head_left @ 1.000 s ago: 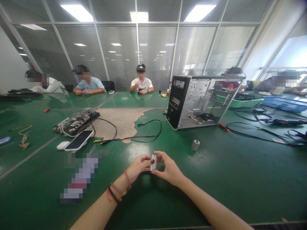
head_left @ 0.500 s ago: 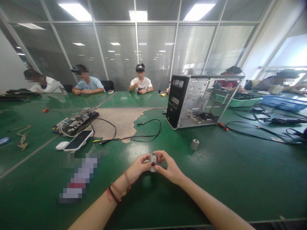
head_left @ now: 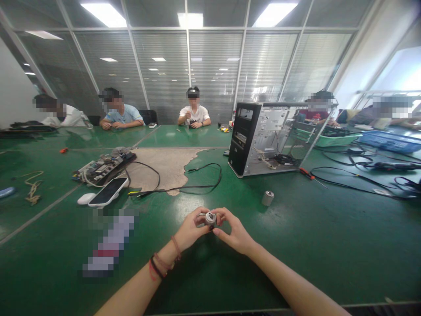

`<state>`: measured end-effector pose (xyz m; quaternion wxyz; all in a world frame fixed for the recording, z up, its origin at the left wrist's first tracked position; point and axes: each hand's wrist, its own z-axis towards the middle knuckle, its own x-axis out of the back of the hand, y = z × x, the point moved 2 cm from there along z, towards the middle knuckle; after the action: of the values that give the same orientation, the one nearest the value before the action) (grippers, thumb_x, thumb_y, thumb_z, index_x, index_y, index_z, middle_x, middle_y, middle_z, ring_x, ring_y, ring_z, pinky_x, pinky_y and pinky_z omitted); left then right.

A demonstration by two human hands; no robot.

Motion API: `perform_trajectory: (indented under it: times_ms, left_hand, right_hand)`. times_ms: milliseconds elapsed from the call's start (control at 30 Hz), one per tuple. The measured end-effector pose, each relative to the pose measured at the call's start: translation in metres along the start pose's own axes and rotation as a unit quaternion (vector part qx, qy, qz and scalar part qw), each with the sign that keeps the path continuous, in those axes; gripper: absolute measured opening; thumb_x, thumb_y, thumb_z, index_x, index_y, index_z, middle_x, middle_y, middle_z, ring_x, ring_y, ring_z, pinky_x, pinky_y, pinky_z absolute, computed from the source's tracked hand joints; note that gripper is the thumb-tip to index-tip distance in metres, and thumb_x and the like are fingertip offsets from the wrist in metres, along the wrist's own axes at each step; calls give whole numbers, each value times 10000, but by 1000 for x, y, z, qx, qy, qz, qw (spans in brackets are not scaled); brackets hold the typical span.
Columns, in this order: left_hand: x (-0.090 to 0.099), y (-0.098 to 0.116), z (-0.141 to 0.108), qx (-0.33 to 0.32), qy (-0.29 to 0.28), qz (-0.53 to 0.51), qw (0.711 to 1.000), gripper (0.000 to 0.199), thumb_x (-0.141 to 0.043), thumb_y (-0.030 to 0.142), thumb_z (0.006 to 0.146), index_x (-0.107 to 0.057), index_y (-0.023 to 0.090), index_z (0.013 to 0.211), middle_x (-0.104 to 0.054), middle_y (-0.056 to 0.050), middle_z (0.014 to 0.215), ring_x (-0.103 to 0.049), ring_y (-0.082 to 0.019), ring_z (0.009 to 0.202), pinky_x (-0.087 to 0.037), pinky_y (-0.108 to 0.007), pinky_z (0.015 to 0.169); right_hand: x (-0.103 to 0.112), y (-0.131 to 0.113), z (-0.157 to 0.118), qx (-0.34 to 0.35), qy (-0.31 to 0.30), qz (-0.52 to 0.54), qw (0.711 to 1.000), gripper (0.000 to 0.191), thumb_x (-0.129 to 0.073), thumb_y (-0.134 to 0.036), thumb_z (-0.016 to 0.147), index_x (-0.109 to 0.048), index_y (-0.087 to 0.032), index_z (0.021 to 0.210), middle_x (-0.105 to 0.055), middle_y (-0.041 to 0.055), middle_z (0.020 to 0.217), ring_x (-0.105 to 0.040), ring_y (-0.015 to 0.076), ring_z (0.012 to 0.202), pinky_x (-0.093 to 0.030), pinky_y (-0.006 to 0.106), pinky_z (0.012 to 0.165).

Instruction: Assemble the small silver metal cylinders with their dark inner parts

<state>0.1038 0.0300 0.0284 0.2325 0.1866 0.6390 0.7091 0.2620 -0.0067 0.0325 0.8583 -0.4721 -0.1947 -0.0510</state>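
In the head view, a small grey metal cylinder [head_left: 210, 218] is held low over the near middle of the green table, its round end with a dark centre turned up toward me. My left hand [head_left: 192, 230] is closed around its left side, thumb in front and fingers behind. From the right, my right hand [head_left: 235, 235] pinches it with bent fingers at its upper edge and the thumb near its lower side. A second metal cylinder [head_left: 268, 198] of like look stands on the table to the right, apart from both hands.
Beyond it stands an open computer case [head_left: 243, 145], with an orange screwdriver [head_left: 307, 174] and black cables [head_left: 348, 180] to its right. Leftward lie a phone [head_left: 108, 192], a circuit board assembly [head_left: 103, 166] and a thin cable [head_left: 197, 188]. Several people sit around the table.
The cylinder has been tilted in my fingers, so its round end now faces me instead of its side. Both hands have stayed in nearly the same place.
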Motion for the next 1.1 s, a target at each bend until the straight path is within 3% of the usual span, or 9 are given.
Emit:
perform_trajectory:
  times_ms: [267, 533, 833, 1100]
  left_hand:
    - [0, 13, -5, -95, 34, 204, 974, 274, -639, 170, 724, -594, 188, 994, -577, -78, 1021, -542, -224, 984, -404, -312, 891]
    - [0, 11, -6, -148, 48, 276, 949, 302, -645, 135, 697, -590, 203, 986, -517, -97, 1141, -479, -247, 1100, -356, -342, 961]
    - [-3, 11, -4, -148, 44, 289, 945, 266, -666, 191, 699, -590, 190, 954, -515, -56, 990, -503, -210, 967, -402, -318, 867]
    - [1, -6, -2, -61, 29, 282, 957, 281, -681, 234, 691, -580, 177, 947, -532, -16, 885, -512, -154, 779, -414, -245, 686]
  right_hand:
    - [-1, 7, 0, -3, 10, -25, 1000, 299, -558, -259, 808, -519, -223, 1102, -527, 8, 821, -517, 151, 750, -438, 282, 713]
    - [-3, 11, -2, 17, -7, -85, 996, 360, -604, -238, 765, -496, -224, 1109, -504, 4, 815, -489, 149, 734, -427, 269, 684]
    - [-1, 11, -1, 16, -14, -129, 991, 300, -598, -225, 770, -521, -230, 1061, -470, -2, 795, -468, 144, 719, -412, 254, 663]
    - [-1, 15, -1, -24, -36, -149, 988, 256, -600, -242, 773, -542, -232, 1022, -470, 2, 824, -487, 146, 736, -418, 252, 661]
